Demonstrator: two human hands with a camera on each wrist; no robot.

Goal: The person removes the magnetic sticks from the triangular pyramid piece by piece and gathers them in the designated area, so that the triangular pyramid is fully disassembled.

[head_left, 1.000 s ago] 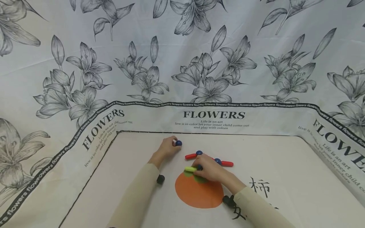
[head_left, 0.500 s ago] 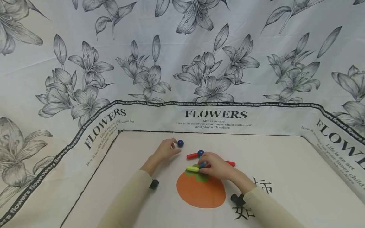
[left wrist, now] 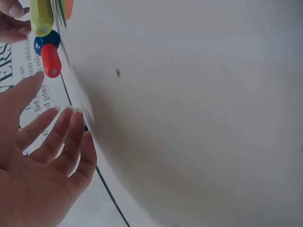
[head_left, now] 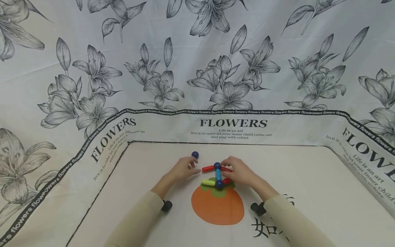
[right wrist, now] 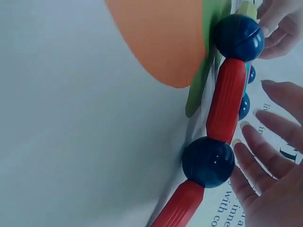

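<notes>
Toy rods and dark balls are joined end to end on the cloth. In the head view, a light-blue rod [head_left: 218,174] links a far blue ball [head_left: 217,165] and a near blue ball [head_left: 219,184]. A red rod [head_left: 208,168] points left from the far ball, a yellow-green rod [head_left: 208,183] from the near one. My left hand [head_left: 182,168], fingers spread and holding nothing, is beside that red rod, below a loose blue ball [head_left: 195,154]. My right hand [right wrist: 274,165] lies along the right-hand red rods [right wrist: 227,99] and blue ball [right wrist: 208,162], fingers relaxed, hiding part of them in the head view.
Beneath the pieces lies a white cloth with a printed orange persimmon [head_left: 217,207] and black characters [head_left: 264,227]. A white flowered curtain [head_left: 231,85] rises behind and on both sides. Dark wrist cameras [head_left: 258,208] sit at both cuffs.
My left hand has let go of the loose blue ball and come down toward the left red rod. My right hand has left the near ball and moved up and right, uncovering the light-blue rod.
</notes>
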